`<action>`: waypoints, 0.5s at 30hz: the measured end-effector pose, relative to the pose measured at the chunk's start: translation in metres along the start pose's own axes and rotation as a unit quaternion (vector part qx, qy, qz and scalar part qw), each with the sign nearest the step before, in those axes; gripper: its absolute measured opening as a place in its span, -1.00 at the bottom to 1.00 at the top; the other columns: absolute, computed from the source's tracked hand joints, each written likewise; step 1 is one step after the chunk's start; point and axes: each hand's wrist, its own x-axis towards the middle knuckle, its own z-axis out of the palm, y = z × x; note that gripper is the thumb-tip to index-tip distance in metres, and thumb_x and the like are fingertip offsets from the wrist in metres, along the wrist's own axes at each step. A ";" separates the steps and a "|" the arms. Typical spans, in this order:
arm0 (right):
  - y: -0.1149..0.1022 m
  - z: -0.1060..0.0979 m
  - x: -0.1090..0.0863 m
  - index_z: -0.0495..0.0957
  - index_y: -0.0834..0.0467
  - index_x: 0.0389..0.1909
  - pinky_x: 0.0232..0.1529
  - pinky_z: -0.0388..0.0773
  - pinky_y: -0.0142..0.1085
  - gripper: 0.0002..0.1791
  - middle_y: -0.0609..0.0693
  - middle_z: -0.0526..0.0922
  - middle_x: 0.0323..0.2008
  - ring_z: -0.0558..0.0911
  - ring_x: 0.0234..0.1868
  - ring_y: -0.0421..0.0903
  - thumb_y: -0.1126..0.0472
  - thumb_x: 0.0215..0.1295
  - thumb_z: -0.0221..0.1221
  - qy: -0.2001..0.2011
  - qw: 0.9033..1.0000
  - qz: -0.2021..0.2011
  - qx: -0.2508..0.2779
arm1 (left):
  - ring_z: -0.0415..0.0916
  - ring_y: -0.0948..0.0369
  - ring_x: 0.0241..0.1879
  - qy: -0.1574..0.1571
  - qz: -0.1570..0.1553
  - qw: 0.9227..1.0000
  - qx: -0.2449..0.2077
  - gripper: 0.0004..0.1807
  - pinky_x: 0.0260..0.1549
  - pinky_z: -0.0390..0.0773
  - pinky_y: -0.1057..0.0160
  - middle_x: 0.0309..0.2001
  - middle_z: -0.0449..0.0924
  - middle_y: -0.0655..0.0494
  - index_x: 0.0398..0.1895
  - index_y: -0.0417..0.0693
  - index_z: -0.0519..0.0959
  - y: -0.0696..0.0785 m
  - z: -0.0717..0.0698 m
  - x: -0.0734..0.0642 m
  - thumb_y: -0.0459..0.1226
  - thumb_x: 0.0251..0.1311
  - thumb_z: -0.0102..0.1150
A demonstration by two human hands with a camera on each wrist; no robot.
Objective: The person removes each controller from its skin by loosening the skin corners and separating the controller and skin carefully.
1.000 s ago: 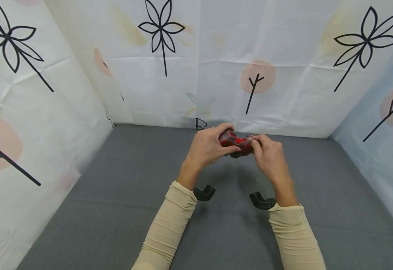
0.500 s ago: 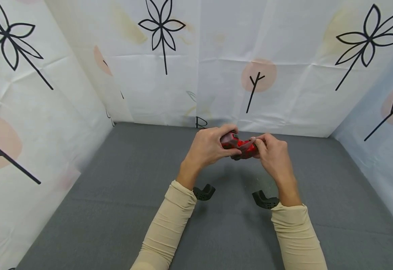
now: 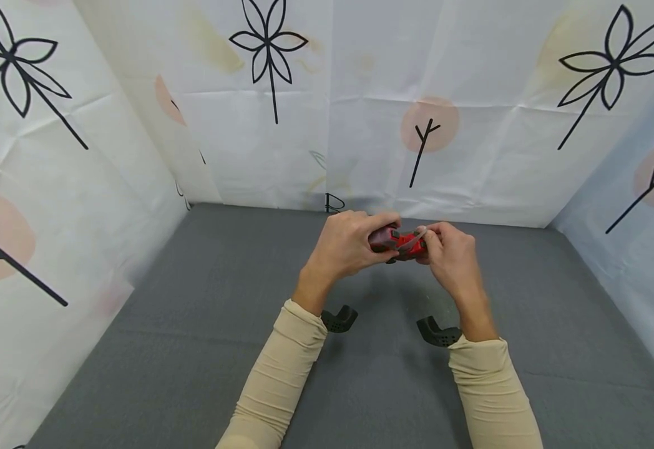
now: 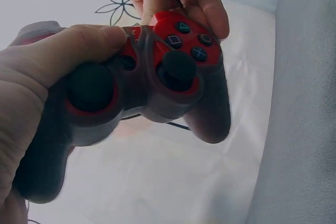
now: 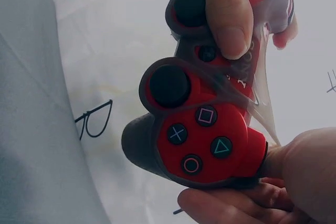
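A red game controller (image 3: 415, 244) with black sticks and buttons is held up in front of the person. A translucent grey silicone cover (image 5: 264, 109) sits over part of it and is stretched away near the face buttons, leaving that red area bare. The left hand (image 3: 348, 244) grips the left half, its thumb (image 4: 97, 40) pressing near the centre. At the other end, the right hand (image 3: 452, 254) pinches the pulled edge of the cover, with several fingers beneath the controller in the right wrist view. The left hand hides much of the controller's left grip.
A grey cloth surface (image 3: 203, 349) lies below the hands. White sheets with flower and twig drawings (image 3: 490, 162) stand behind and at both sides. Black wrist mounts (image 3: 339, 319) stick out by each sleeve.
The right hand has moved slightly right, drawing the cover's edge outward, and more of the red face shows. The left hand has shifted and tilted a little with the controller.
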 end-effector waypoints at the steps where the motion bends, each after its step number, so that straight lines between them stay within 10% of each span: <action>1: -0.001 0.000 0.000 0.52 0.42 0.12 -0.38 0.74 -0.28 -0.59 0.42 0.72 -0.07 0.81 -0.30 0.23 0.14 0.64 -0.06 0.005 1.000 0.003 0.005 | 0.60 0.30 -0.45 0.009 0.007 1.000 0.001 -0.60 -0.35 0.61 0.28 -0.37 0.74 0.24 -0.08 0.22 0.70 0.000 0.001 0.000 -0.06 -0.02 0.60; 6: -0.004 -0.003 0.001 0.53 0.42 0.15 -0.39 0.70 -0.44 -0.59 0.40 0.74 -0.08 0.82 -0.30 0.17 0.15 0.62 -0.03 0.028 0.999 0.022 0.037 | 0.59 0.31 -0.48 0.057 0.039 0.998 0.005 -0.65 -0.33 0.62 0.28 -0.42 0.74 0.26 -0.14 0.18 0.72 0.000 0.002 0.002 -0.09 -0.03 0.58; 15: -0.009 -0.009 0.003 0.55 0.42 0.13 -0.39 0.66 -0.54 -0.58 0.41 0.72 -0.10 0.66 -0.53 -0.57 0.12 0.60 0.02 0.026 0.993 0.058 0.101 | 0.64 0.28 -0.44 0.097 0.035 0.994 -0.026 -0.64 -0.29 0.64 0.28 -0.41 0.74 0.22 -0.16 0.15 0.71 -0.004 -0.001 0.003 -0.07 -0.06 0.60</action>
